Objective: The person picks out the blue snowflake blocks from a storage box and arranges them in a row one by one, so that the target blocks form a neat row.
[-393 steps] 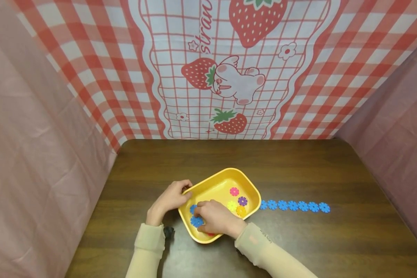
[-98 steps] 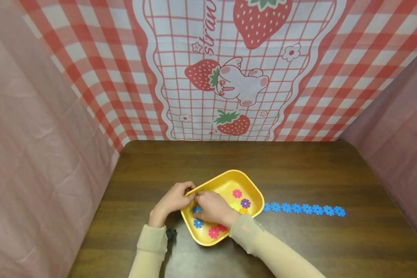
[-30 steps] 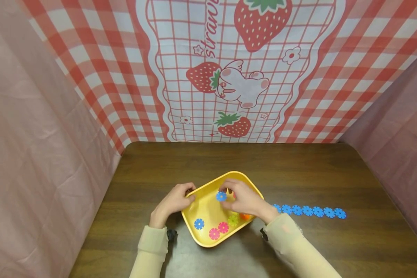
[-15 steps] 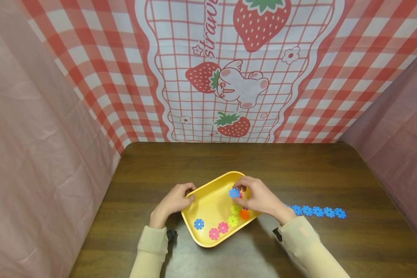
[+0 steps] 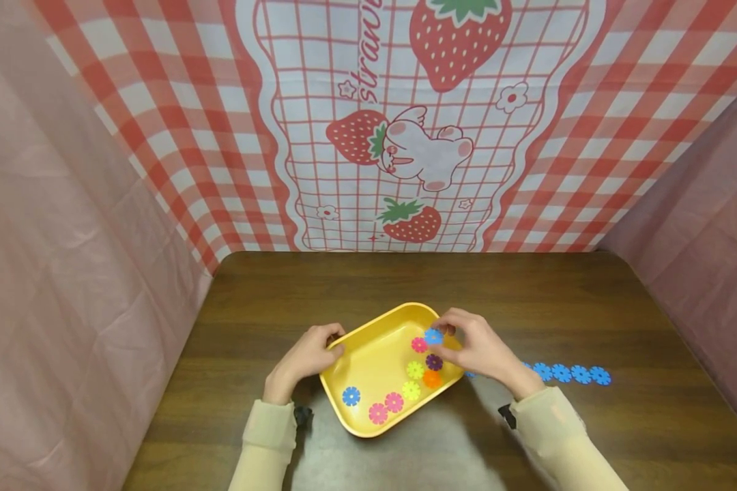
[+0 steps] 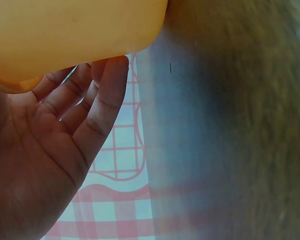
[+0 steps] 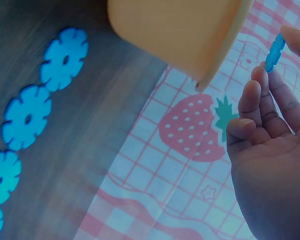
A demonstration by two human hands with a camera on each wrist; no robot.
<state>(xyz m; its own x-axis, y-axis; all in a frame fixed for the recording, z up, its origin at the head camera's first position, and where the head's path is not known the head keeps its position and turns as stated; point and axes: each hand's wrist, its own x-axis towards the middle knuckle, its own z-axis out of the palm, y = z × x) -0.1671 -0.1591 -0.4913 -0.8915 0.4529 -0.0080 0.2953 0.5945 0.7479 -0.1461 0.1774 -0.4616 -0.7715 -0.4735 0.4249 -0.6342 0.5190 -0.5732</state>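
Note:
A yellow plastic basin [image 5: 365, 365] sits at an angle on the table. My left hand [image 5: 304, 354] grips its left rim, thumb inside; in the left wrist view the fingers [image 6: 107, 95] lie against its outer wall. My right hand [image 5: 482, 348] pinches a blue snowflake disc [image 5: 432, 337] between thumb and fingertips, above the basin's right end. In the right wrist view this disc [image 7: 275, 52] shows nearly edge-on. Inside the basin lie another blue disc [image 5: 351, 396], pink discs [image 5: 378, 413], yellow discs [image 5: 411, 390], an orange disc [image 5: 432, 379] and a purple disc [image 5: 434, 362].
Right of the basin, a row of joined blue discs [image 5: 561, 373] lies flat on the brown table [image 5: 528, 293], its left part hidden behind my right hand and wrist. A checked strawberry cloth [image 5: 405, 150] hangs behind the table, with pink curtains [image 5: 67, 239] at the sides.
The blue row has grown longer since the oldest frame. My right hand has lifted a blue disc from the basin's left part and carried it rightward; my left hand stays on the rim.

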